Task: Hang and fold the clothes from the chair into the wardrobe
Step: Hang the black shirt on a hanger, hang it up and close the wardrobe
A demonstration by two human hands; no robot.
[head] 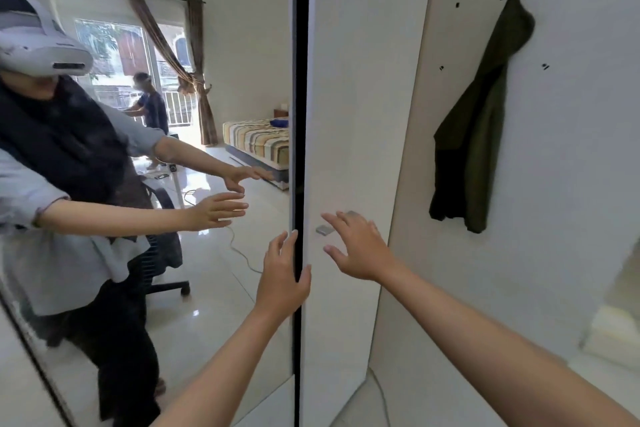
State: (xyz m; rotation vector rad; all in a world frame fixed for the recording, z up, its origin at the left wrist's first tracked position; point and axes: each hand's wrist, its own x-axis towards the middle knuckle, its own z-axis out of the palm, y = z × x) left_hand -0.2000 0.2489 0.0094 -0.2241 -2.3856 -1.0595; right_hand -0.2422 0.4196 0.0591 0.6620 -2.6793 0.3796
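I face the white wardrobe (349, 114), whose left door is a mirror (225, 45) and whose right door is plain white. My left hand (282, 279) lies with straight fingers against the mirror door's right edge, thumb over the dark gap between the doors. My right hand (360, 250) is spread open in front of the white door, fingertips at its small metal handle (323, 230). Neither hand holds anything. In the mirror a black office chair (162, 253) draped with dark clothes shows behind my reflection.
A dark green garment (485, 114) hangs from a hook on the white wall to the right. The mirror reflects a striped bed (258, 140), a curtained window, a cable on the glossy floor and another person by the window.
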